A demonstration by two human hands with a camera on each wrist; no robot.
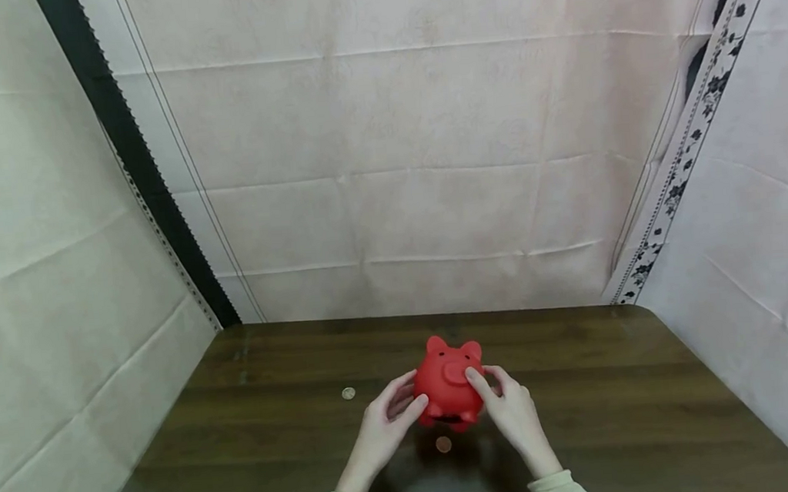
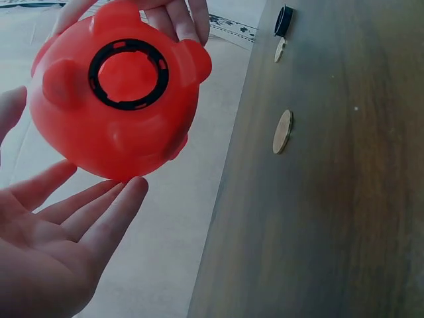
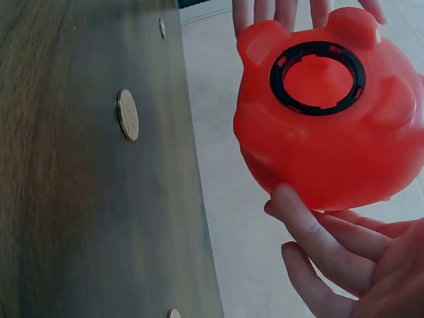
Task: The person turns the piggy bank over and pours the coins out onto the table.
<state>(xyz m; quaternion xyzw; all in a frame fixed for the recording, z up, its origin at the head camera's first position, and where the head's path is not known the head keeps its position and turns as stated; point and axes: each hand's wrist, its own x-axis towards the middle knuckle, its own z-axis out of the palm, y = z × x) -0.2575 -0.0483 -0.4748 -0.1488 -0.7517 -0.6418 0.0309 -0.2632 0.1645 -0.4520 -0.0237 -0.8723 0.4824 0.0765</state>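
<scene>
Left hand [image 1: 382, 421] and right hand [image 1: 513, 411], facing each other before me, grip from opposite sides (forearms [image 1: 539, 457] slanting inward).

No wording, brand or number I can read in any view. Red piggy bank [image 1: 449, 381] I hold: no legible mark on face or underside. Black ring [image 2: 93, 76] underneath: no lettering I can make out. Pale coin [image 1: 348, 393] on the worktop [image 1: 257, 442]: face too small to read. Copper-toned coin [image 1: 443, 444] nearer me: stamp and value illegible, seen slantwise from both wrists. Cloth border [image 1: 696, 134], right: printed flowers, no readable text.
</scene>
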